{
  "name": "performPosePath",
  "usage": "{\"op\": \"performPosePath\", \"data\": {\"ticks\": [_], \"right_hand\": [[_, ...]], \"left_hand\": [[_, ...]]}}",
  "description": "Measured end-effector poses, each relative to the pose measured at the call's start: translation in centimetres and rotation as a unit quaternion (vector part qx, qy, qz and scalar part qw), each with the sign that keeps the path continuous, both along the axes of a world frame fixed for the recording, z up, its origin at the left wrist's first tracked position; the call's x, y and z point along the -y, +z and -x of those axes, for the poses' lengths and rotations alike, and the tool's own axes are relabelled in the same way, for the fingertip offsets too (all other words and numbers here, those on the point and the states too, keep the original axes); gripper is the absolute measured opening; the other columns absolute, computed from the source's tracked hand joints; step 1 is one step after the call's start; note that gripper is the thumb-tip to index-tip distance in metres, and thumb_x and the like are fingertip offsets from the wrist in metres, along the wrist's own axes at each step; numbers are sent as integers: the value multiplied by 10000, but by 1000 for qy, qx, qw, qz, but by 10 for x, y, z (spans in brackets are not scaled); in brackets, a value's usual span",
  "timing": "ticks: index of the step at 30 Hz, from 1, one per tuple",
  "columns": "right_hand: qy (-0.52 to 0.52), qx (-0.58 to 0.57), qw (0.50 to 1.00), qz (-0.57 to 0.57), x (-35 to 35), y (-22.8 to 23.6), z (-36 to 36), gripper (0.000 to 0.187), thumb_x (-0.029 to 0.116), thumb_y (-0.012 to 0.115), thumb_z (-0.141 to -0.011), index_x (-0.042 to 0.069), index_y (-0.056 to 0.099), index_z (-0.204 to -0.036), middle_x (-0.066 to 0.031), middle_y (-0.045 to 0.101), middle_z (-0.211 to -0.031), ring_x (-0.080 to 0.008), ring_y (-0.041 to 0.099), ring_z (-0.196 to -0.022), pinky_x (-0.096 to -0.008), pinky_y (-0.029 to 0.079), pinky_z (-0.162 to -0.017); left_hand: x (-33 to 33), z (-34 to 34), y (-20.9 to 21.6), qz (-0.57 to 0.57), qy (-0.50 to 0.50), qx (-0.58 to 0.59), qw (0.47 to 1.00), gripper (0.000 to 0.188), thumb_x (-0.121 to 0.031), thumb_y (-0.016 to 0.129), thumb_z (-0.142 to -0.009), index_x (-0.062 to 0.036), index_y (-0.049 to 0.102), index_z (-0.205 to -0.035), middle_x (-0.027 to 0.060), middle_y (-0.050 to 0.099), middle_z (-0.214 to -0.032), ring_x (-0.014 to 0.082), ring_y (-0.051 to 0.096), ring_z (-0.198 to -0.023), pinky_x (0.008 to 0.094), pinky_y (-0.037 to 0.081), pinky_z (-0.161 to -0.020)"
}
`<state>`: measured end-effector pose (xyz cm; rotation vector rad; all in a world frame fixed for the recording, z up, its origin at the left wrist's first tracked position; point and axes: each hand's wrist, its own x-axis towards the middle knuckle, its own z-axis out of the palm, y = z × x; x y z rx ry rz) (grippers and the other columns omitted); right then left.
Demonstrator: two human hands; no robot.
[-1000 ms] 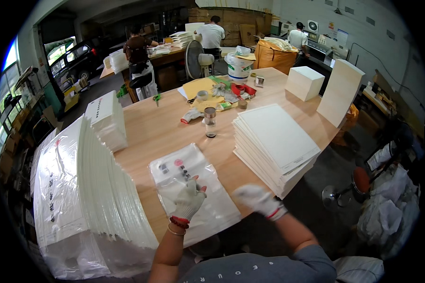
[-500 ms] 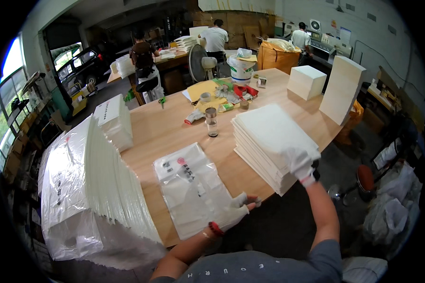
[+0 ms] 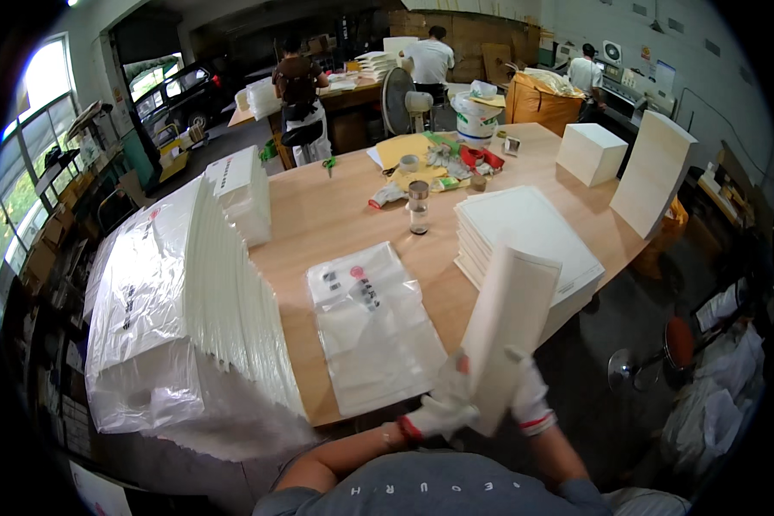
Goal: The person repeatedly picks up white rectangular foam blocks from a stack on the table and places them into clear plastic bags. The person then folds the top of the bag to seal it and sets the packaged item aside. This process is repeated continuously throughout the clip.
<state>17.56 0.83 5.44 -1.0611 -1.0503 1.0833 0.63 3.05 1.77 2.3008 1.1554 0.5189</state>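
Observation:
Both of my hands wear white gloves and grip a sheaf of off-white paper [image 3: 512,310] between them, tilted up on end at the table's near edge. My left hand [image 3: 445,402] closes on its left side near the bottom, and my right hand [image 3: 528,397] on its right side. Just behind it, partly covered by it, lies a paper stack [image 3: 529,228] with a faint line border on the top sheet. A flat clear plastic bag [image 3: 374,344] with dark and red print rests left of my hands.
Plastic-wrapped paper packs [image 3: 146,301] lean in a long row at the left. A glass bottle [image 3: 418,209], gloves and tape lie mid-table. Paper blocks [image 3: 591,155] stand far right. A red stool [image 3: 678,344] is beside the table. Co-workers [image 3: 301,90] are at the back.
My right hand has taken a sheaf off the stack and brought it toward me. My left hand has moved right from beside the bag and now grips it too. The view has shifted slightly.

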Motion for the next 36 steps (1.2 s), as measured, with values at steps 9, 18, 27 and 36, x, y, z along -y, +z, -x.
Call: {"op": "performPosePath", "data": {"ticks": [9,18,27,36], "right_hand": [[-75,322,932,-147,-9,-41,15,362,119,672,-753,6,568,-1081,-172,609,-1001,-312,614,-856,-362,500,-725],[103,682,720,72,-92,-196,30,218,224,570,-785,79,603,-945,-89,641,-889,-276,636,-651,-377,500,-557],[-86,608,779,128,-154,-176,79,261,370,431,-890,144,497,-1002,-81,615,-841,-312,630,-674,-422,510,-577],[138,616,765,125,-115,-140,51,683,245,500,-861,82,119,-1404,-193,614,-1024,-357,633,-819,-456,497,-662]], "left_hand": [[-78,75,49,-401,277,-2,873,593,-260,508,-848,31,321,-1329,289,566,-1014,382,561,-914,489,435,-825],[-47,20,6,-97,-85,205,970,401,-178,556,-779,-44,490,-1151,139,579,-900,302,568,-788,404,467,-685],[-92,92,-154,-147,31,89,985,509,-75,499,-798,-60,404,-1298,189,581,-1024,293,588,-818,374,496,-754],[-65,173,-122,65,399,275,872,420,-3,521,-739,7,437,-1150,112,530,-927,213,542,-790,323,464,-699]]}}
